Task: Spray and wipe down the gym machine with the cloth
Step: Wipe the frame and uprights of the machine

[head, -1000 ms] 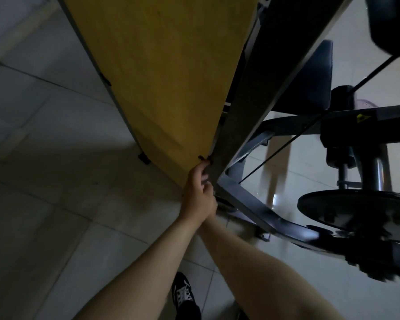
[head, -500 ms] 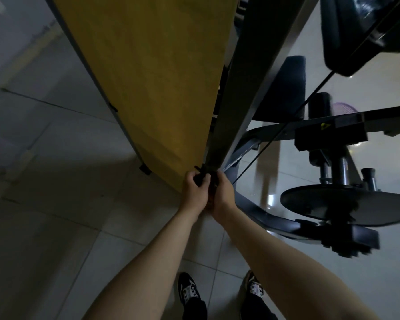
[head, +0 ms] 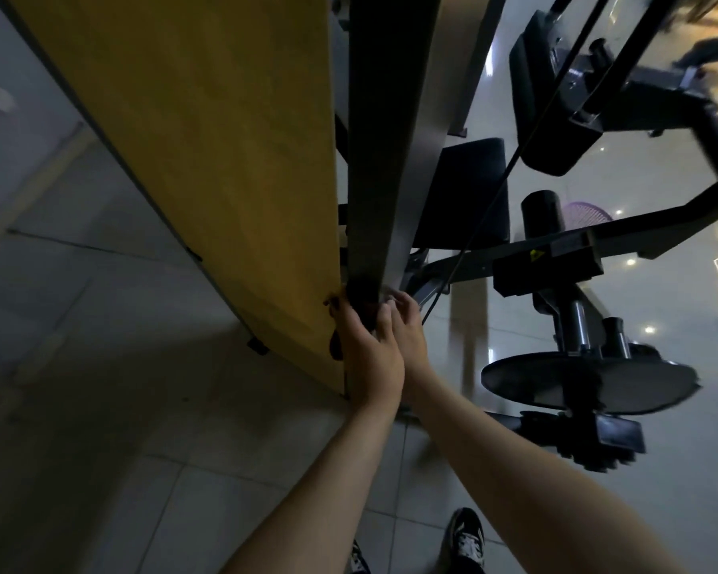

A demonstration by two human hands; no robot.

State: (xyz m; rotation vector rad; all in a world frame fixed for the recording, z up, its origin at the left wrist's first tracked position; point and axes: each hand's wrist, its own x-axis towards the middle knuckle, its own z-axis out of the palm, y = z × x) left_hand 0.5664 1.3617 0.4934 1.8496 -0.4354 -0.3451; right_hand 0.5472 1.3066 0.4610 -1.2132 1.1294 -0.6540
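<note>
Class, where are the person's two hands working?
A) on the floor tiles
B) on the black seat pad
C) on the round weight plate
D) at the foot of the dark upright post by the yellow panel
D: the left hand grips a dark cloth at the foot of the upright post, with the right hand alongside, next to the yellow panel.

Dark cloth (head: 360, 301) mostly hidden under the left hand (head: 369, 362)

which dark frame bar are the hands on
The wide upright post beside the yellow panel: left hand and right hand meet at its base, the left gripping a dark cloth. Other bars stand farther off.
</note>
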